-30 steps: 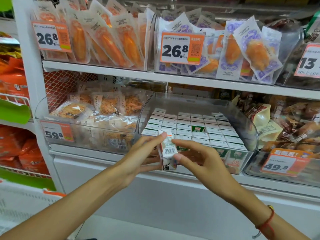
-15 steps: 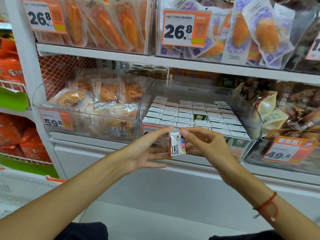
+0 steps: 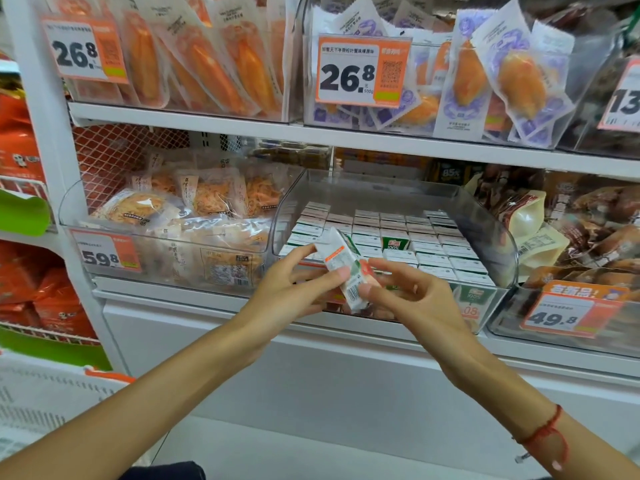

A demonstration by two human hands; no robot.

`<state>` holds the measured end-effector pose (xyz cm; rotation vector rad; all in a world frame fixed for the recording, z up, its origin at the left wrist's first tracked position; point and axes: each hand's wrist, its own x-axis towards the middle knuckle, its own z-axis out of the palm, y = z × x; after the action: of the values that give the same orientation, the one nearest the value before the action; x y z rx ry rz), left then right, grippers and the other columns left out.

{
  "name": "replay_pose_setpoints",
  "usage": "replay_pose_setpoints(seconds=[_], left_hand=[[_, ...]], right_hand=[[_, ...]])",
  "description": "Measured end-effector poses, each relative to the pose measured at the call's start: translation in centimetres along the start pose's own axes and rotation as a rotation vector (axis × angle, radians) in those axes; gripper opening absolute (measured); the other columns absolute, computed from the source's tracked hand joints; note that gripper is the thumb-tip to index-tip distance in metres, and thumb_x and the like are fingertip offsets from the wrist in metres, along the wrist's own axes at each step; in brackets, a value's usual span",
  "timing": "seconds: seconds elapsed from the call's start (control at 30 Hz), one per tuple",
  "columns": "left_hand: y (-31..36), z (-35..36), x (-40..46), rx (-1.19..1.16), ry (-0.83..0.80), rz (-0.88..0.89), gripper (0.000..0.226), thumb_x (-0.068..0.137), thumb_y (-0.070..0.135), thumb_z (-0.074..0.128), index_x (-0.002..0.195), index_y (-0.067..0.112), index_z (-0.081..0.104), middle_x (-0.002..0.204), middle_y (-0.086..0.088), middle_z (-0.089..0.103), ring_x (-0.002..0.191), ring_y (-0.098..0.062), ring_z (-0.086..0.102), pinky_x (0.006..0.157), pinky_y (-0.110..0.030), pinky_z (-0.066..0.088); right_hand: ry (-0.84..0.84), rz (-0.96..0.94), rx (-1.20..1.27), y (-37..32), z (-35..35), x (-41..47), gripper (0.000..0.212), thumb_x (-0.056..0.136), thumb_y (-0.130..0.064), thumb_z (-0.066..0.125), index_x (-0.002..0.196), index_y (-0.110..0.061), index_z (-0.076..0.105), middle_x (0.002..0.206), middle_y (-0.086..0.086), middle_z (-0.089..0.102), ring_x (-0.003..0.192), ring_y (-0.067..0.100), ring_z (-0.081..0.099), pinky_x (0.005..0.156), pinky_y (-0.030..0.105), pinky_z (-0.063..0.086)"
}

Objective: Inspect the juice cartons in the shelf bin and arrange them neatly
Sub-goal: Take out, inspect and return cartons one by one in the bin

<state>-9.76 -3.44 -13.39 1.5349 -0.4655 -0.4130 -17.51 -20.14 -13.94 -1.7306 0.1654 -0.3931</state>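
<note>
Centrally, clear bin [image 3: 491, 237] on the middle shelf [image 3: 346, 140]: rows of small cartons [image 3: 398, 233] packed upright, white tops showing; one among them [image 3: 394, 242] shows a green face marked 100%.

Left neighbour: clear bin [image 3: 104, 230] of bagged shredded snacks [image 3: 138, 207], price tag 59.8 [image 3: 104, 254] on its front.

Right neighbour: bin of brown packaged goods [image 3: 588, 220], price tag 49.8 [image 3: 561, 315] on its front.

Upper shelf: pouches of orange food [image 3: 214, 60] at left, tag 26.8 [image 3: 83, 51]; purple-printed pouches [image 3: 512, 74] at right, tag 26.8 [image 3: 360, 72].

Far left: red packets [image 3: 20, 147] on a separate rack.

Held item: one carton [image 3: 346, 268], tilted, top leaning up and left, barcode near its lower end, in front of the central bin's front left corner and partly covering its front wall and label.

Left hand [image 3: 287, 292]: grip narrow, thumb on the near face of the carton, fingers behind its upper part.

Right hand [image 3: 412, 299]: grip narrow, thumb and fingertips pinching the carton's lower right side, other fingers loosely curled. Red cord [image 3: 543, 434] on the right wrist.

Both forearms reach up from the bottom edge, meeting at the carton.
</note>
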Motion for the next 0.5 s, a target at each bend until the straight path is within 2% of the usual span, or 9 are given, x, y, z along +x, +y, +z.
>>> replay_pose_setpoints(seconds=[0.07,0.17,0.27,0.33,0.4,0.43,0.5], left_hand=[[0.1,0.0,-0.2,0.01,0.019,0.043,0.052,0.085,0.028,0.073,0.133,0.033,0.055,0.108,0.005,0.074,0.098,-0.01,0.071,0.089,-0.032,0.057],[-0.1,0.3,-0.3,-0.068,0.063,0.064,0.055,0.083,0.021,0.076,0.133,0.034,0.055,0.103,0.008,0.075,0.102,-0.011,0.07,0.091,-0.032,0.056],[0.0,0.7,-0.1,-0.168,0.078,0.061,0.051,0.085,0.018,0.074,0.129,0.035,0.053,0.097,0.006,0.077,0.092,-0.012,0.073,0.078,-0.023,0.06],[0.1,0.6,-0.1,-0.179,0.107,0.069,0.044,0.085,0.022,0.073,0.122,0.036,0.056,0.091,0.003,0.077,0.086,-0.013,0.075,0.068,-0.02,0.059],[0.2,0.2,-0.2,-0.208,0.121,0.035,0.035,0.086,0.025,0.073,0.117,0.035,0.059,0.089,0.0,0.078,0.083,-0.016,0.075,0.064,-0.019,0.058],[0.1,-0.1,-0.2,-0.229,0.111,-0.001,0.034,0.086,0.027,0.072,0.117,0.034,0.06,0.091,-0.002,0.078,0.084,-0.018,0.075,0.066,-0.02,0.059],[0.0,-0.5,-0.2,-0.273,0.06,-0.101,0.033,0.086,0.028,0.072,0.118,0.029,0.063,0.101,-0.006,0.076,0.087,-0.02,0.075,0.073,-0.024,0.061]], right_hand=[[0.086,-0.125,-0.162,-0.2,0.1,-0.4,0.049,0.07,-0.031,0.082,0.116,-0.03,0.068,0.095,-0.014,0.073,0.084,0.005,0.07,0.074,0.023,0.059],[0.145,-0.264,-0.379,0.0,0.2,-0.7,0.065,0.067,-0.039,0.081,0.128,-0.028,0.062,0.108,-0.014,0.067,0.093,0.006,0.066,0.078,0.029,0.059],[0.141,-0.336,-0.461,0.3,0.3,-0.6,0.068,0.068,-0.037,0.084,0.131,-0.028,0.059,0.112,-0.013,0.06,0.098,0.01,0.062,0.082,0.035,0.058],[0.081,-0.351,-0.457,0.2,0.2,-0.5,0.069,0.065,-0.051,0.08,0.128,-0.036,0.058,0.107,-0.017,0.057,0.099,0.007,0.061,0.083,0.029,0.057],[0.002,-0.308,-0.349,0.1,0.0,-0.3,0.061,0.064,-0.057,0.073,0.122,-0.045,0.058,0.103,-0.014,0.058,0.095,0.003,0.061,0.079,0.019,0.055],[-0.036,-0.275,-0.271,0.1,-0.2,-0.2,0.056,0.066,-0.055,0.072,0.12,-0.044,0.061,0.101,-0.012,0.059,0.091,0.002,0.062,0.077,0.017,0.054],[-0.081,-0.216,-0.172,0.2,-0.6,0.0,0.052,0.07,-0.051,0.07,0.12,-0.035,0.067,0.097,-0.01,0.062,0.089,0.005,0.064,0.077,0.022,0.056]])
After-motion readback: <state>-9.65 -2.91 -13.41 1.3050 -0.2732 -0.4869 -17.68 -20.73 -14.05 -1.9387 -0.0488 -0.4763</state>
